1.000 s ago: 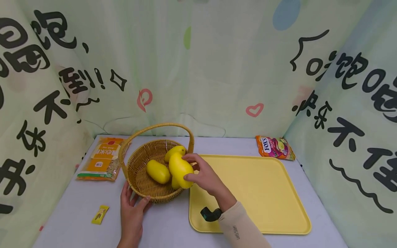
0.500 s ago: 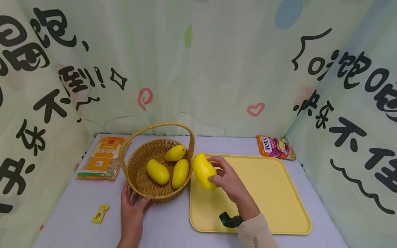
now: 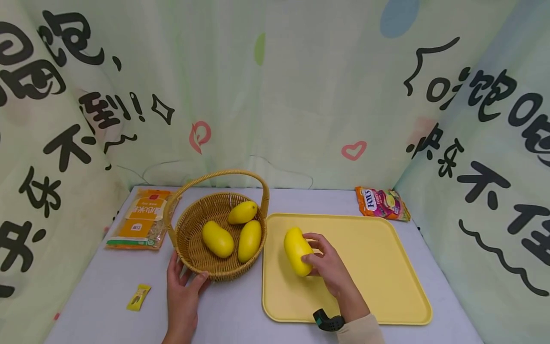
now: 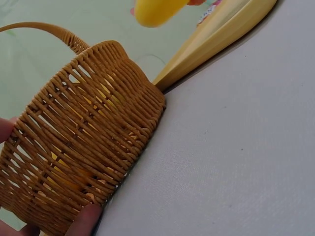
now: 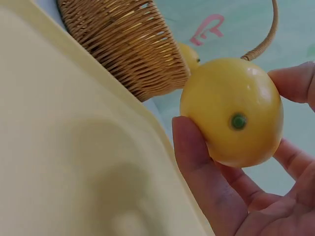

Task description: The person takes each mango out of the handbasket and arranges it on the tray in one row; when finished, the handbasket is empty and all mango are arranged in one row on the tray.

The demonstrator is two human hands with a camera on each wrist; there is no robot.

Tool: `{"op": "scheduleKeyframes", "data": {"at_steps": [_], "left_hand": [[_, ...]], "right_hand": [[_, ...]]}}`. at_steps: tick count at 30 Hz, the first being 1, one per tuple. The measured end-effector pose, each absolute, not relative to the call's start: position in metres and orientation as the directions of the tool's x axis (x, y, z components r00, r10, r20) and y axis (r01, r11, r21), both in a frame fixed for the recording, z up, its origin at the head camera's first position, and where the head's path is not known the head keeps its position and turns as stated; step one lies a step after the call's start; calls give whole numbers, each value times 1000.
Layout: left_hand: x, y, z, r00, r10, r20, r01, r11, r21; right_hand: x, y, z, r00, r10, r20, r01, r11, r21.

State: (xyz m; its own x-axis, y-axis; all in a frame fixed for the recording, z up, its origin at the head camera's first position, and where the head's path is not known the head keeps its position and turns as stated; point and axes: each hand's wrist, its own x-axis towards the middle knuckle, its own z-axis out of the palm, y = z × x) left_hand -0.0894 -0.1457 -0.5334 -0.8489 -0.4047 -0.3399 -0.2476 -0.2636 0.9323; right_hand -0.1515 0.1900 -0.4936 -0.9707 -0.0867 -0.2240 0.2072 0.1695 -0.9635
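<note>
My right hand (image 3: pixel 333 267) grips a yellow toy mango (image 3: pixel 297 252) between thumb and fingers, above the left part of the yellow tray (image 3: pixel 378 267). In the right wrist view the mango (image 5: pixel 236 108) turns its end with a green stem dot to the camera, and a shadow falls on the tray. At the near side of the wicker basket (image 3: pixel 202 267), my left hand (image 3: pixel 182 298) holds its wall, thumb near the rim. Three more mangoes (image 3: pixel 218 239) lie inside, and the basket's arched handle (image 3: pixel 227 173) stands up.
Behind the basket on the left lies an orange bag of grain (image 3: pixel 139 220). A small yellow packet (image 3: pixel 139 297) lies left of the left hand. A Fox's candy bag (image 3: pixel 382 204) sits behind the tray. Printed curtains (image 3: pixel 301 95) enclose the table.
The right hand has lifted a mango out of the basket and carried it right, over the tray, then lower. The left hand and basket have stayed in place.
</note>
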Motion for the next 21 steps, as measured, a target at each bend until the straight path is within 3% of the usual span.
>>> {"op": "scheduleKeyframes", "data": {"at_steps": [7, 21], "left_hand": [[-89, -145, -533, -848, -405, -341, -252, -257, 933], [-90, -145, -532, -840, -406, -359, -268, -265, 926]], "right_hand": [[-145, 179, -508, -968, -71, -239, 224, 169, -960], [-144, 148, -513, -976, -61, -207, 168, 390, -905]]}}
